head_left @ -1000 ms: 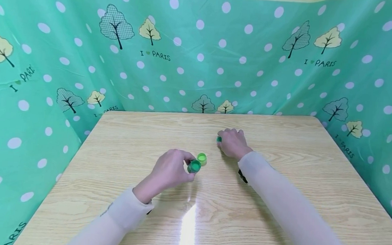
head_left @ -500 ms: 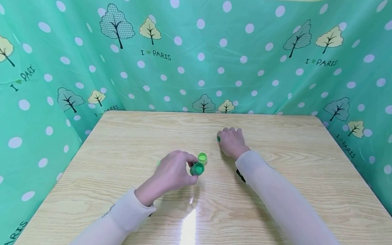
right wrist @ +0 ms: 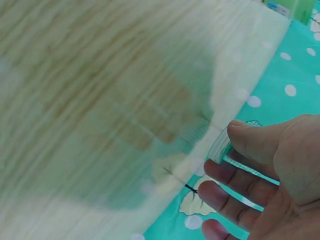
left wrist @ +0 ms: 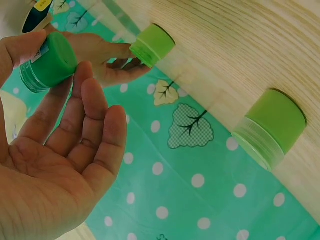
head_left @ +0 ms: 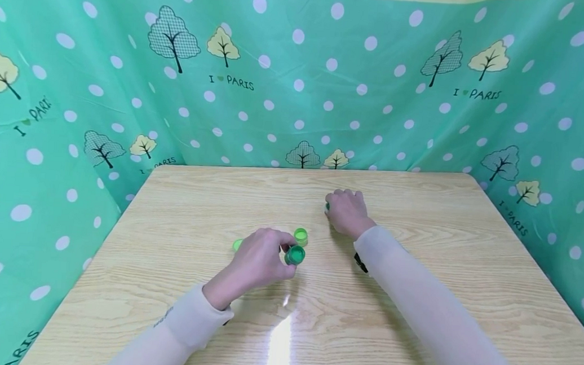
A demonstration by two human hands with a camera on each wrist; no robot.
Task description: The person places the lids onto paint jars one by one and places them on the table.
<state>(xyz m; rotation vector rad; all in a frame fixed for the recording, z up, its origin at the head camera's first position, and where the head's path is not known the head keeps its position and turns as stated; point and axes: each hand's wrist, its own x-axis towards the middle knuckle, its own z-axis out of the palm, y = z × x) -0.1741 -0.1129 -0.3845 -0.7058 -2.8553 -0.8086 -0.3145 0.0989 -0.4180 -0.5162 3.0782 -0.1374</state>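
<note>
In the head view my left hand [head_left: 262,254] holds a small dark green jar [head_left: 295,255] between thumb and fingers, its round mouth facing up. The left wrist view shows the jar's [left wrist: 52,62] label and clear threaded rim. My right hand [head_left: 347,213] is farther back, low over the table. It pinches a clear, ridged, round piece [right wrist: 220,146] with a green tint, like a lid, between thumb and fingers; most of it is hidden. A light green jar [head_left: 300,237] stands just beyond the held jar. Another light green jar [head_left: 237,245] shows partly past my left hand.
A wood-grain table [head_left: 184,197] carries everything, with a bright light streak at its near side. Green dotted cloth [head_left: 297,109] hangs behind the table and along both sides. In the right wrist view a light green object [right wrist: 295,10] sits at the top corner.
My left hand has shifted slightly right and a little nearer with the dark green jar. The light green jar on its left has come into sight. My right hand stays almost in place.
</note>
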